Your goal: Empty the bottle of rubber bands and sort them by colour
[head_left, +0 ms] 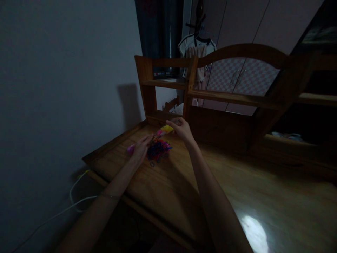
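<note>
Both my arms reach out over a wooden desk in a dim room. My left hand rests with fingers curled at the left edge of a small heap of coloured bands, next to a pink piece. My right hand is closed in a pinch above the heap, beside a yellow and pink strip. Something small and pale sits at its fingertips; I cannot make out what it is. One loose dark band lies on the wood in front of the heap.
A wooden hutch with shelves stands at the back of the desk. A grey wall is on the left, with a white cable hanging beside the desk edge. Clothes hang on a hanger behind. A bright light patch lies at the front right.
</note>
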Available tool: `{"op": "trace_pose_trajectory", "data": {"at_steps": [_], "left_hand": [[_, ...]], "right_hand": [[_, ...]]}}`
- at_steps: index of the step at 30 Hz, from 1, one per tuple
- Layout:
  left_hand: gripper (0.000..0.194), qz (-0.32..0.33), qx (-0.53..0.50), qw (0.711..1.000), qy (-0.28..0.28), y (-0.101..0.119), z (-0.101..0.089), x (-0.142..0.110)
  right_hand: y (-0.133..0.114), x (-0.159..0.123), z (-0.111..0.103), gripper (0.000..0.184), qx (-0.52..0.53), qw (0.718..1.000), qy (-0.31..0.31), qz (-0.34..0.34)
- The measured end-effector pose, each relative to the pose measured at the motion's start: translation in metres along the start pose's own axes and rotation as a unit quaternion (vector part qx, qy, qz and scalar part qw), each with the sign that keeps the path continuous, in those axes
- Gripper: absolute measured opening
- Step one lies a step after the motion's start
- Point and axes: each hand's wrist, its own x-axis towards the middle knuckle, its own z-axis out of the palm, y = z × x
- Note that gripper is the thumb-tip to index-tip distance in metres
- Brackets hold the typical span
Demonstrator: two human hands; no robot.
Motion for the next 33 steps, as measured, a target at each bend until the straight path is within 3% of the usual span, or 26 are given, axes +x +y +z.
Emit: {"op": "trace_pose_trajectory", "data": {"at_steps": [6, 16, 20, 25, 33], "left_hand": [[0.041, -0.028, -0.065, 0.997, -0.038, 0.009, 0.010, -0.005], [0.043, -0.088, -0.140, 0.980, -0.113, 0.017, 0.014, -0.012], [0.031, -0.079, -0.133, 0.979, -0.134, 0.019, 0.013, -0.016], [0.035, -0.111, -0.124, 0.974, -0.153, 0.018, 0.013, -0.019], [0.034, -0.110, -0.183, 0.966, -0.148, 0.016, 0.011, -0.016]], "right_hand": [[-0.008, -0.004, 0.007, 0.048, 0.075, 0.995, -0.061, 0.026], [-0.014, -0.012, 0.011, 0.042, 0.058, 0.985, -0.160, 0.011], [-0.012, -0.011, 0.013, 0.043, 0.036, 0.985, -0.169, -0.004], [-0.012, -0.009, 0.014, 0.045, 0.042, 0.986, -0.161, -0.012], [-0.018, -0.010, 0.015, 0.044, 0.046, 0.990, -0.127, -0.038]]}}
